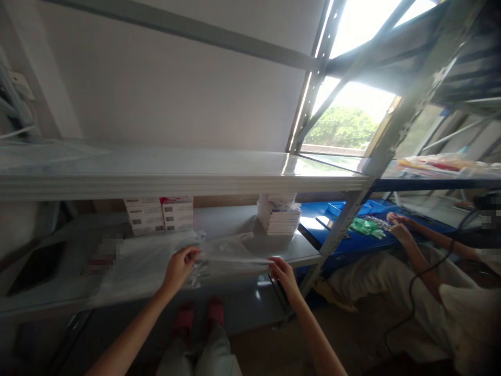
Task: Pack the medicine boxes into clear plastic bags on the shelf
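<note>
A clear plastic bag (230, 254) is stretched between my two hands, just above the front of the lower shelf. My left hand (182, 263) pinches its left side, where crinkled edges bunch up. On the other side, my right hand (282, 272) has thumb and fingers closed on the bag's right end. More clear plastic bags (148, 261) lie flat on the shelf to the left of my left hand. Behind them stand stacked white boxes (178, 215) with barcodes. A pile of white packets in clear wrap (278, 215) is behind my right hand.
The upper shelf (176, 162) runs across above my hands. A metal rack post (344, 219) rises at the right. Beyond it, a co-worker's hands (397, 224) are at a blue table with green items (368, 227) and a blue tray (352, 208). A dark tablet-like object (37, 267) lies left.
</note>
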A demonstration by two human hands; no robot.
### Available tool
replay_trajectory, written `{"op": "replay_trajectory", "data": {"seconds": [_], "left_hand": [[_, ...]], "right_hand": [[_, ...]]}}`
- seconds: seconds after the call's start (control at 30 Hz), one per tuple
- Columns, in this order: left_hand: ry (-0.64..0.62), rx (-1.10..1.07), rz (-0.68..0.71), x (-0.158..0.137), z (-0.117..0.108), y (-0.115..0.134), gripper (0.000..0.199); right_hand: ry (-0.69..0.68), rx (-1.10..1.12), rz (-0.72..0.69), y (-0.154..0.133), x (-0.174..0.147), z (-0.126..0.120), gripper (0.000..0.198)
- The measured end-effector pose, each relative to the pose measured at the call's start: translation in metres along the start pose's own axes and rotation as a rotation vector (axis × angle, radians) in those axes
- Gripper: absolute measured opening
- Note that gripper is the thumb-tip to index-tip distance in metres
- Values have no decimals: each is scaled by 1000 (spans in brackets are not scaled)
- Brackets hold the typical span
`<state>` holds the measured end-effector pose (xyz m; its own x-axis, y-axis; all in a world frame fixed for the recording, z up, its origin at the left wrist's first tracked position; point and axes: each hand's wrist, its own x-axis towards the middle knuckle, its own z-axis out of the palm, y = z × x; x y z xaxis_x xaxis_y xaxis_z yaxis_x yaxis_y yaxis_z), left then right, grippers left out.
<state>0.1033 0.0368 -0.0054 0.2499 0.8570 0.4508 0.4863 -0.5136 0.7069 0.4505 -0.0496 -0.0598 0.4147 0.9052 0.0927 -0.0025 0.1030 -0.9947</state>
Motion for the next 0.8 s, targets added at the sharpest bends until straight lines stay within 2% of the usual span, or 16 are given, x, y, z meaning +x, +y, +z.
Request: {"op": "replay_trajectory", "data": {"seconds": [0.23, 0.4, 0.5, 0.6, 0.67, 0.73, 0.8], "left_hand": [[-4, 100, 154, 1, -12, 15, 21], [-23, 121, 307, -12, -13, 28, 22], [-107, 134, 374, -26, -4, 31, 25], [-212, 130, 422, -38, 14, 23, 67], [-259, 133, 403, -39, 26, 14, 84], [-299, 154, 360, -34, 35, 5, 79], [-361, 195, 343, -27, 40, 1, 65]], "right_hand": [[69, 59, 61, -5, -1, -11, 47], [72, 191, 94, -3, -5, -15, 47], [55, 240, 72, -1, -7, -18, 45], [58, 244, 76, 3, -9, -20, 44], [71, 257, 88, 6, -9, -22, 42], [85, 292, 88, 10, -9, -24, 44], [107, 298, 71, 13, -11, -26, 54]]}}
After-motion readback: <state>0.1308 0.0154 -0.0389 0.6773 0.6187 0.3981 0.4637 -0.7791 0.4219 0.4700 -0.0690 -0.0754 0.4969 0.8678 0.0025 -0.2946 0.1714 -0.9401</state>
